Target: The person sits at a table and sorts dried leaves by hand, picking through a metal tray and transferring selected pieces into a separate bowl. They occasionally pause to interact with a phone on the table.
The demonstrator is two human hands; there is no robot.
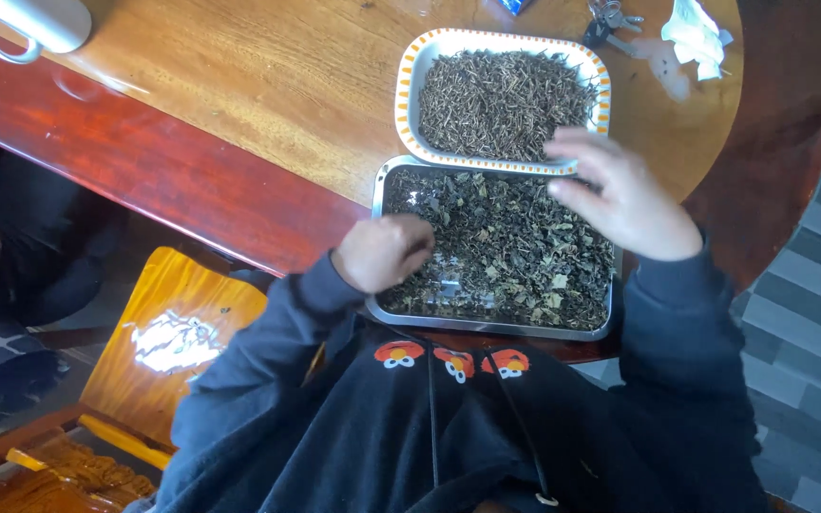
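A metal tray (486, 327) of dried dark green leaves sits at the near edge of the wooden table (268, 104). Behind it, touching, stands a white tray with an orange-patterned rim (403, 95) filled with fine dried stems. My left hand (382, 251) rests at the metal tray's left rim, fingers curled into the leaves; whether it pinches anything is unclear. My right hand (620, 195) hovers, blurred, above the metal tray's far right corner, by the white tray's near rim, with fingers apart.
A white mug (26, 24) stands at the table's far left. A bunch of keys (610, 19) and crumpled white paper (697, 33) lie at the far right. A glossy wooden chair (168, 342) is on my left, grey patterned floor to the right.
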